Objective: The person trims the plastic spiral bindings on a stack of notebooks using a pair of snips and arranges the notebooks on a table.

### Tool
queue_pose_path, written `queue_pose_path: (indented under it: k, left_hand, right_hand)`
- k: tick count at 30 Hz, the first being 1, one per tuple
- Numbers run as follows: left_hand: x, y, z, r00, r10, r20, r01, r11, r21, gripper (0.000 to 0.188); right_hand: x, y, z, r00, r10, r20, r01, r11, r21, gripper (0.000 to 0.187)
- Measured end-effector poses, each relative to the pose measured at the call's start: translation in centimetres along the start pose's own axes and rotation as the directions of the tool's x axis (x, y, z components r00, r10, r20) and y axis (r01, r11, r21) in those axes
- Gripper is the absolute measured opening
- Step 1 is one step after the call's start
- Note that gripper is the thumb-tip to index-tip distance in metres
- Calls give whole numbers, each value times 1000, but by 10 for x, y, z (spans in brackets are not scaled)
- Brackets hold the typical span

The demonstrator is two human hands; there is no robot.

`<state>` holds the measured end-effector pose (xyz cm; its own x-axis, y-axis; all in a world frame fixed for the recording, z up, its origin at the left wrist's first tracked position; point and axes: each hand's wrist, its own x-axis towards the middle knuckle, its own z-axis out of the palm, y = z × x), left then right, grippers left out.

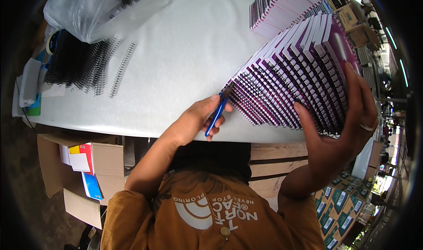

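Observation:
My left hand (203,115) grips blue-handled cutting pliers (214,118). Their dark jaws are at the coils on the left end of a leaning stack of spiral notebooks (291,80). The notebooks have purple covers, white pages and black spiral bindings that face me. On the stack's right side, my right hand (341,117) lies with its fingers along the outermost purple cover (341,45) and its thumb against the bindings, clasping the stack. Whether the jaws have closed on a wire is too small to tell.
Loose black spiral coils (79,62) lie at the left of the white table (176,65), beside a clear plastic bag (97,12). Another notebook stack (282,7) stands at the back right. Below the table's left front sits an open cardboard box (110,166) with colourful notebooks.

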<state>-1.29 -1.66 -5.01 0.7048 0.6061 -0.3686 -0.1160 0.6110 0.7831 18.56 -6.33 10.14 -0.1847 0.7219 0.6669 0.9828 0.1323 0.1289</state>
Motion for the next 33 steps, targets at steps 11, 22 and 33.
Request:
queue_pose_path:
  k: [11, 22, 33]
  left_hand:
    - [9, -20, -10, 929, 40, 368, 232, 710, -664, 58]
    - [3, -18, 24, 872, 369, -323, 41, 602, 798, 49]
    - [11, -32, -9, 935, 79, 347, 159, 779, -607, 62]
  right_hand:
    - [0, -3, 1, 1000, 15, -10, -14, 999, 43, 81]
    - [-2, 3, 3, 998, -62, -12, 62, 997, 52, 80]
    - [0, 7, 2, 997, -71, -5, 71, 997, 27, 80]
